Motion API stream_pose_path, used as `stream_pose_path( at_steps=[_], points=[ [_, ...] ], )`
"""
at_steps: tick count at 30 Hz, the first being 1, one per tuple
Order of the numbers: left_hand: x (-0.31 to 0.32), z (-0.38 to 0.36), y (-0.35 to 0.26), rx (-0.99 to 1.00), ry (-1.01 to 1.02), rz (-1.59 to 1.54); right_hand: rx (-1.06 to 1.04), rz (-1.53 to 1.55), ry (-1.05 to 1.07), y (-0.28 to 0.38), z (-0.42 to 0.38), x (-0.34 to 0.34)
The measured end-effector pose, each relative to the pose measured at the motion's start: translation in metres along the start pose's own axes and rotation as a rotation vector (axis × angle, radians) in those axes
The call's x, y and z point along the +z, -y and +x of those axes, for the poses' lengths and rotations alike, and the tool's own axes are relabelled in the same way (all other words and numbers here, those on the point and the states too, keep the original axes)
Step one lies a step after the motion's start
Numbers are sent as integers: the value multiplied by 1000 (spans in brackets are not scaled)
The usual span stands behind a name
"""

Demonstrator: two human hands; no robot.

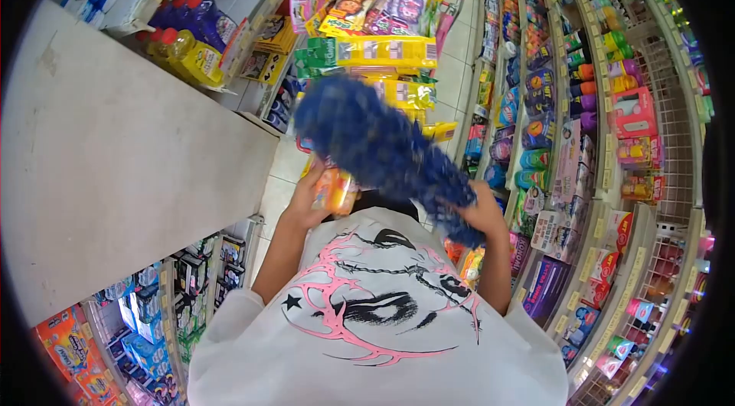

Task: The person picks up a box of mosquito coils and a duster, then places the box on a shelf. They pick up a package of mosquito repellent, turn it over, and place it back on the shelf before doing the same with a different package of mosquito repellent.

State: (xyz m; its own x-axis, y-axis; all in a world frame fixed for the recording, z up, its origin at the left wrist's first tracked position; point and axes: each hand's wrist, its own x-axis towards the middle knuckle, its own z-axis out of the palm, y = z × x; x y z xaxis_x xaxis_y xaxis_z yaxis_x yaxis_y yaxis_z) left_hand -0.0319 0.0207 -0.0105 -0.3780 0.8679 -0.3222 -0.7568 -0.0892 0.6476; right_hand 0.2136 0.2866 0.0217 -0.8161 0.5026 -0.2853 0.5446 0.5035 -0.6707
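My right hand (482,211) is closed around the lower end of a long, shaggy dark blue duster (367,134), blurred by motion. It slants up and left across the middle of the view, in front of a stack of snack bags. My left hand (308,195) grips a small orange and yellow packet (335,190) close to my waist; its label is too blurred to read. Beyond the duster, yellow and green packets (383,52) and colourful snack bags (394,12) lie piled up. The duster's head hides part of this pile.
Shelves of bottles and packets (540,88) line the right side. A wide pale panel (130,153) stands close on the left, with yellow and purple bottles (200,61) on a shelf above it. Light floor tiles (452,39) show beyond the snack pile.
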Motion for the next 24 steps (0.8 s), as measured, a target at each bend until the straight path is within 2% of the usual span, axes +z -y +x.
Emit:
stream_pose_path(
  at_steps=[1, 2, 3, 4, 6, 7, 10, 11, 13, 15, 18, 24],
  points=[
    [9, 2, -5, -141, 114, -417, 8, 8, 0, -3, 11, -9],
    [21, 0, -5, -66, 120, -443, -15, -36, -56, 0, 25, -19],
    [31, -3, -2, 10, 125, -467, -38, -78, -111, 5, 36, -27],
    [36, -6, 3, -1, 120, -456, -31, -63, -113, 22, 43, -40],
    [39, -13, 9, 152, -20, -468, -149, -128, -132, 61, 59, -61],
    [43, -15, 11, 139, -21, -450, -225, -125, -118, 61, 72, -60],
    [58, -19, 11, 332, -167, -432, -436, -148, -111, 69, 112, -46],
    [61, -21, 12, 320, -170, -414, -484, -164, -108, 75, 126, -39],
    [67, -25, 18, 444, -225, -422, -539, -172, -103, 78, 156, -22],
    [79, -32, 23, 474, -275, -390, -652, -192, -151, 70, 187, 4],
    [95, -38, 34, 525, -425, -417, -574, -262, -47, 54, 212, 27],
    [92, -35, 58, 489, -444, -411, -473, -231, -83, 40, 218, 35]
  ],
)
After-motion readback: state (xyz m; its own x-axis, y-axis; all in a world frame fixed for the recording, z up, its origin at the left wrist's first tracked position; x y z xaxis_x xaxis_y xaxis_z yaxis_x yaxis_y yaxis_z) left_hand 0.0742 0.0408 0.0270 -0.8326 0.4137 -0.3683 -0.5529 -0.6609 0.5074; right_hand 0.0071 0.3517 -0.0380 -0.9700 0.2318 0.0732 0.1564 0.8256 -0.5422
